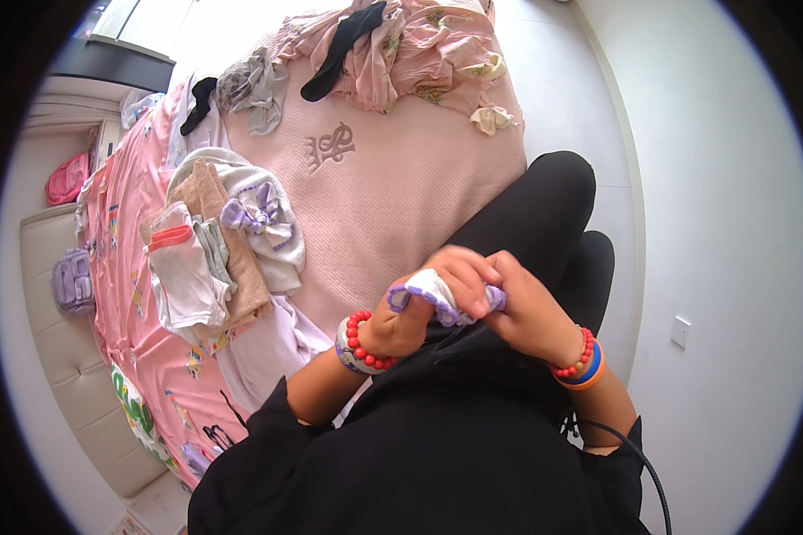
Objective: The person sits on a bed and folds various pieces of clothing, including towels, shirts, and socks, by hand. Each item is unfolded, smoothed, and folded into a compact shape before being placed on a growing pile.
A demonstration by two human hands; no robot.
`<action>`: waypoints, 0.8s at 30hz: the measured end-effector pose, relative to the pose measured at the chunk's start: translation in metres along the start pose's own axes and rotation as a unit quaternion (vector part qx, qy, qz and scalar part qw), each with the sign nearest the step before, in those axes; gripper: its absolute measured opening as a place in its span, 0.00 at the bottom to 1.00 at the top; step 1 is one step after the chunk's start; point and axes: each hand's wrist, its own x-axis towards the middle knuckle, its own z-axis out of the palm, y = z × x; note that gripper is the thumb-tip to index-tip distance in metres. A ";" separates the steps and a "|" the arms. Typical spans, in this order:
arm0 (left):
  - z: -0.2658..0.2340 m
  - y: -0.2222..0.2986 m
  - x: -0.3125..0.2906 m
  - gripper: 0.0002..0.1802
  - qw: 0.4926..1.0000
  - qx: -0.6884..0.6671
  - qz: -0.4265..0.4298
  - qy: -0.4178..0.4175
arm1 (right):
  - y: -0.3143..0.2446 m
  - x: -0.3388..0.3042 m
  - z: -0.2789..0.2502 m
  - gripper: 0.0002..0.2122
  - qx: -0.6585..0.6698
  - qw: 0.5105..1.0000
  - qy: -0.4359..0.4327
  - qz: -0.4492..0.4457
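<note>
A: Where do the hands sit against the bed (393,192)?

B: Just off its near edge, above the person's black-clad lap. The left hand (410,316) and right hand (526,312) meet there, both grips pinched shut on one small white garment with purple scalloped trim (433,292). It is bunched between the fingers, clear of the bed.

A: Any open room on the bed?

B: The middle of the pink cover is bare. Its far end carries a rumpled pink floral heap (401,45) with a black piece (341,45) draped over it. Toward the bed's left edge lies a folded stack (210,259), beside a white piece with a purple bow (257,217).

A: Counts?

B: Two hands, one garment held. One red bead bracelet on each wrist; the right wrist adds blue and orange bands (587,370). Right of the bed, pale floor (553,80) runs along the wall.
</note>
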 end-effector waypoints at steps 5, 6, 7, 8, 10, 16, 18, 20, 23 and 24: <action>0.005 0.003 -0.005 0.31 0.986 -0.164 -0.040 -0.003 | -0.004 -0.004 -0.018 0.11 0.037 0.991 -0.117 0.062; 0.001 0.003 -0.006 0.30 0.987 -0.151 -0.061 -0.010 | 0.000 -0.009 -0.019 0.12 0.042 0.988 -0.128 0.074; -0.002 0.006 -0.007 0.30 0.987 -0.137 -0.083 -0.017 | 0.004 -0.014 -0.020 0.14 0.046 0.985 -0.138 0.087; -0.002 0.011 -0.008 0.29 0.987 -0.103 -0.123 -0.014 | 0.009 -0.017 -0.020 0.16 0.141 0.975 -0.134 0.108; 0.001 0.013 -0.006 0.29 0.987 -0.061 -0.148 -0.035 | 0.008 -0.020 -0.017 0.15 0.310 0.929 -0.103 0.175; 0.017 0.011 0.003 0.21 0.987 0.027 -0.154 0.044 | -0.001 -0.022 0.001 0.12 0.457 0.878 0.001 0.144; 0.025 0.008 0.001 0.21 0.983 -0.028 -0.161 0.083 | 0.004 -0.021 0.001 0.09 0.453 0.880 0.025 0.137; 0.022 0.002 -0.003 0.21 0.975 -0.068 -0.196 0.082 | 0.013 -0.023 0.004 0.09 0.252 0.962 0.108 -0.009; 0.011 -0.004 -0.010 0.23 0.963 -0.059 -0.260 0.036 | 0.009 -0.018 0.001 0.14 -0.152 0.933 0.183 -0.271; 0.016 0.002 -0.005 0.23 0.965 -0.036 -0.258 0.022 | 0.005 -0.016 -0.001 0.13 -0.212 0.905 0.165 -0.330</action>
